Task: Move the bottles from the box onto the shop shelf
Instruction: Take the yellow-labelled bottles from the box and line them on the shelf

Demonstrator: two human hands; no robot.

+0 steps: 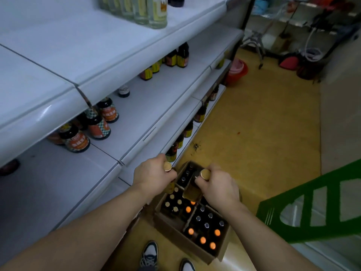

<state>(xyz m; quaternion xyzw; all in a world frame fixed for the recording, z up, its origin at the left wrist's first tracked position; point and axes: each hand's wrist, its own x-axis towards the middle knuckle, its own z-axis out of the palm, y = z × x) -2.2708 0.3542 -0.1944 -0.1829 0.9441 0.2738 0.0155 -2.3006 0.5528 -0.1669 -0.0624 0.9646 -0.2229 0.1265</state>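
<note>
White shop shelf [156, 106] boards flank the floor [254, 133] where, over the box [197, 251], the left hand [154, 175] grips the left bottle [167, 166] and the right hand [216, 185] the right bottle [192, 192] by their necks, so a loose hold could drop one or a swing clip the shelf lip.

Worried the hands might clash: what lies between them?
In the head view, only the far compartment of the box, with its dark-capped bottles, lies between the left hand and the right hand. Each hand grips a gold-capped bottle.
</note>
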